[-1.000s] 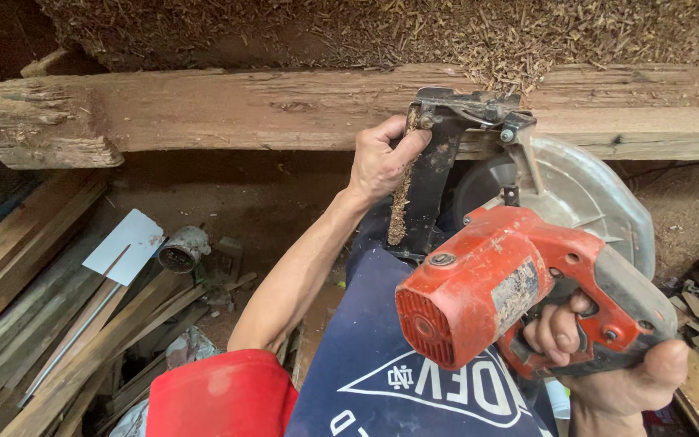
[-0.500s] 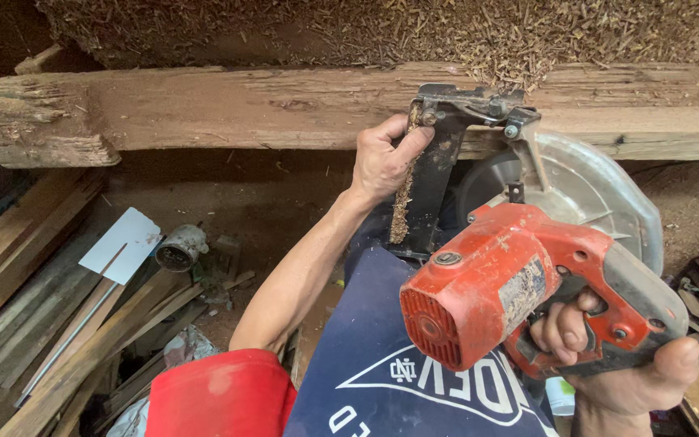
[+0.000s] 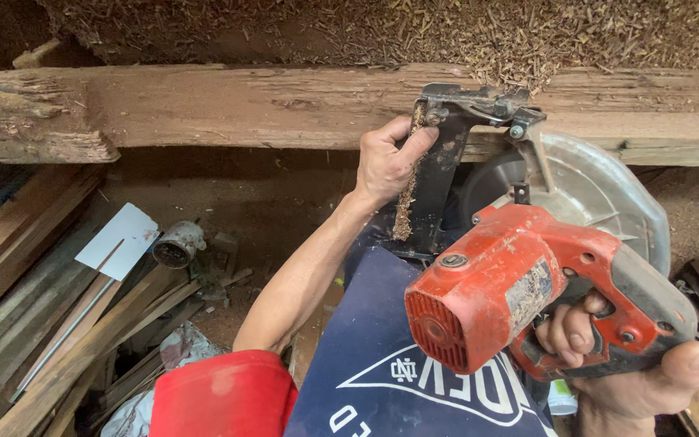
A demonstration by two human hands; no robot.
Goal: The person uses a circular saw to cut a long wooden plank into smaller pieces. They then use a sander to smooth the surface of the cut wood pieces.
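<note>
1. Head view, looking down: a red circular saw (image 3: pixel 519 283) was held up against a weathered wooden beam (image 3: pixel 228 105) that ran across the upper part of the frame.
2. The right hand (image 3: pixel 616 364) was wrapped shut around the saw's rear handle, fingers curled through the grip opening, thumb lying along the underside.
3. The left hand (image 3: pixel 386 162) reached forward and clasped the edge of the saw's dark metal base plate (image 3: pixel 438 178), thumb and fingers pinching the plate's left edge near its top.
4. The base plate stood nearly upright, its top end touching the lower face of the beam. Sawdust clung to the plate's left edge.
5. The silver blade guard (image 3: pixel 600 194) sat to the right of the plate, just under the beam; the red motor housing pointed toward the camera.
6. Sawdust and wood chips (image 3: pixel 487 36) lay thick on the surface above the beam.
7. The beam's left end was ragged and split.
8. Lower left: loose wooden planks (image 3: pixel 34 324) lay stacked on the ground, with a flat white-bladed tool (image 3: pixel 119 243) on top and a short grey pipe piece (image 3: pixel 175 245) just beside it.
9. A red sleeve (image 3: pixel 220 396) covered the left upper arm; a dark blue garment with white print (image 3: pixel 390 372) filled the bottom centre.
</note>
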